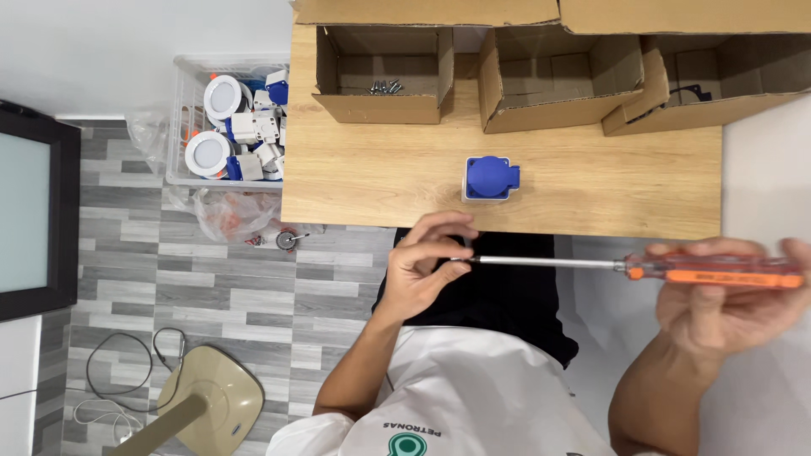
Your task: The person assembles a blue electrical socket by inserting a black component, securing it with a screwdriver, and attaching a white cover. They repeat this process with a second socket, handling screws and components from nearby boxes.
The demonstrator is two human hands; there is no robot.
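Fingers of the left hand pinched the screwdriver tip while the right hand gripped its orange handle, near a blue socket on the tabletop.

Blue socket on a light wood-grain desk; orange-handled screwdriver (silver shaft); grey plank-patterned floor; brown cardboard boxes.

Grey plank floor, white wall, wooden table, dark-framed panel at side, beige lamp base on floor.
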